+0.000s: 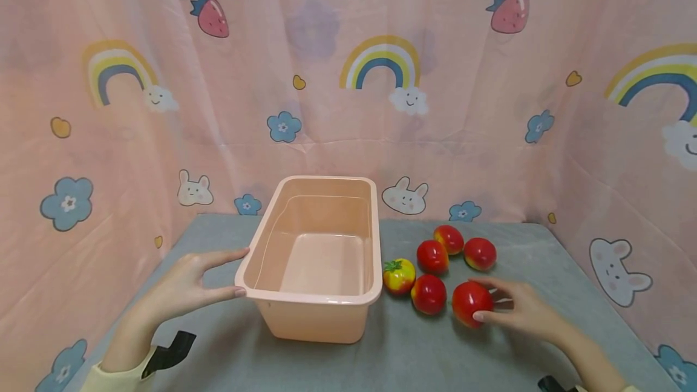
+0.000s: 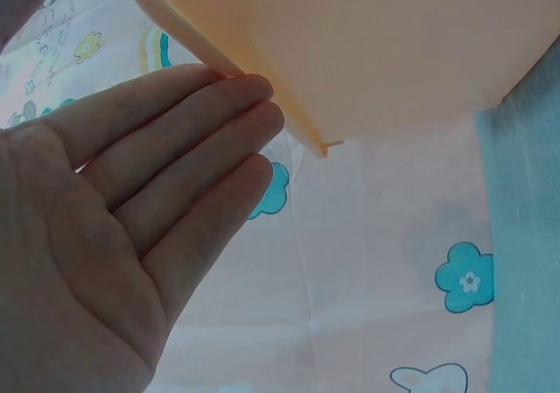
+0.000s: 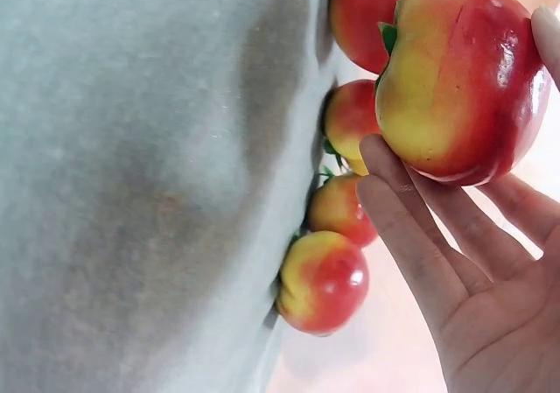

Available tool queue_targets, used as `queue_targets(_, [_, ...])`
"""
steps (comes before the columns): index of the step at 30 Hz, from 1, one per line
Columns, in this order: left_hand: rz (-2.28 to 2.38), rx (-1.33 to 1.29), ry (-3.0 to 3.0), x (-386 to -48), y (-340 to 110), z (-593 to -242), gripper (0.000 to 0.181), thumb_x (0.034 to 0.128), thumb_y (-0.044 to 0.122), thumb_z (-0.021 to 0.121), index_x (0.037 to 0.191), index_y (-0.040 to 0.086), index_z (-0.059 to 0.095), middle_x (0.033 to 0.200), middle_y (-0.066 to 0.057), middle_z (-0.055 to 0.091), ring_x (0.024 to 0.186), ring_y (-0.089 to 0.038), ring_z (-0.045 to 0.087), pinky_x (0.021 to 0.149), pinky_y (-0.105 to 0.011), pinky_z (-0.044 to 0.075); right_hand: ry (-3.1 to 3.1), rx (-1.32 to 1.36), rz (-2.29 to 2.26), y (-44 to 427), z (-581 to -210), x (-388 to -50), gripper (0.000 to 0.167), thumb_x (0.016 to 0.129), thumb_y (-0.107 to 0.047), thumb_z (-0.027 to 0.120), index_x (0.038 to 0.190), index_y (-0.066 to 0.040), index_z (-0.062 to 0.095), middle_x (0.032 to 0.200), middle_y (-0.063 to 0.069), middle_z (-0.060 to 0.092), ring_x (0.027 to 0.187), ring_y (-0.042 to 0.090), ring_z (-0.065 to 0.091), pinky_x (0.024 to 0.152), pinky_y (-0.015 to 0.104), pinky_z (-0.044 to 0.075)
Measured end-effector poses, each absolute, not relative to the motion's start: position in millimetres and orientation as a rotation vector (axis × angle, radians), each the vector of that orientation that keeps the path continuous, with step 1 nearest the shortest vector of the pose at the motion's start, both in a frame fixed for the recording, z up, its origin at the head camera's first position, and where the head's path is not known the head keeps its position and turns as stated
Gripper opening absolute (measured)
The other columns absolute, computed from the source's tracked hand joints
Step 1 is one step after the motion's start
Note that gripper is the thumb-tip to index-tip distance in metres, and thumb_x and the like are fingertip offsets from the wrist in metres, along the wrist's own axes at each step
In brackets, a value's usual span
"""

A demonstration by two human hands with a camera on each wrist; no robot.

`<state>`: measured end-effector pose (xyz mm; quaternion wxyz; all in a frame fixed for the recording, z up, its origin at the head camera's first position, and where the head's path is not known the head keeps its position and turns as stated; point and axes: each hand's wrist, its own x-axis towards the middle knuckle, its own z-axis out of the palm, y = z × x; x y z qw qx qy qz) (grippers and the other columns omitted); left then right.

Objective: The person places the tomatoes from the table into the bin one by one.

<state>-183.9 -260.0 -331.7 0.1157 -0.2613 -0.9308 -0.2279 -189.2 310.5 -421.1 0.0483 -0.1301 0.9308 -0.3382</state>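
Note:
My right hand (image 1: 523, 308) pinches a glossy red tomato (image 1: 471, 303) between thumb and fingers. In the right wrist view this tomato (image 3: 464, 82) shows a yellow side and a green leaf; whether it touches the table cannot be told. Several more tomatoes lie beyond it, among them a yellower one (image 1: 399, 276) beside the bin and a red one (image 1: 429, 294). A peach-coloured plastic bin (image 1: 313, 319) stands left of them, with nothing inside. At its left rim rests my left hand (image 1: 182, 289), with fingers (image 2: 201, 148) straight in the left wrist view.
A grey cloth-covered table (image 1: 403, 362) bears everything. Behind and along both sides hangs a pink curtain (image 1: 229, 120) printed with rainbows, flowers and rabbits. Farther back on the right lie red tomatoes (image 1: 480, 254) close to one another.

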Motion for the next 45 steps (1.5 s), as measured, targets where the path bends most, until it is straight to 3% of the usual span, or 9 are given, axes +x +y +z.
queue_targets(17, [-0.688,-0.765,-2.724,-184.0,-261.8,-334.5,0.06,0.0761,0.047,0.075,0.129,0.024,0.06,0.125,0.01,0.063,0.113,-0.016,0.061,0.089,-0.043,0.053,2.906,-0.495,-1.021,304.0,-402.7,-188.4,0.062,0.077,-0.04,0.076,0.128,-0.01,0.057,0.11,0.006,0.067,0.09,0.019,0.065,0.069,0.027,0.059])
queue_targets(30, [-0.692,-0.752,-2.722,-183.8,-262.0,-334.7,0.06,0.076,0.047,0.075,0.129,0.025,0.06,0.125,0.009,0.063,0.112,-0.016,0.062,0.088,-0.041,0.053,2.964,-0.572,-1.005,298.3,-392.0,-191.0,0.059,0.075,-0.038,0.078,0.124,-0.012,0.059,0.105,0.004,0.069,0.086,0.011,0.065,0.067,0.027,0.059])
queue_targets(45, [-0.692,-0.772,-2.71,-184.7,-261.0,-335.1,0.061,0.0755,0.046,0.076,0.129,0.023,0.06,0.125,0.009,0.063,0.112,-0.015,0.061,0.087,-0.04,0.054,2.995,-0.657,-1.042,283.6,-378.0,-196.0,0.058,0.073,-0.038,0.079,0.122,-0.014,0.061,0.107,0.005,0.069,0.089,0.018,0.066,0.065,0.029,0.059])
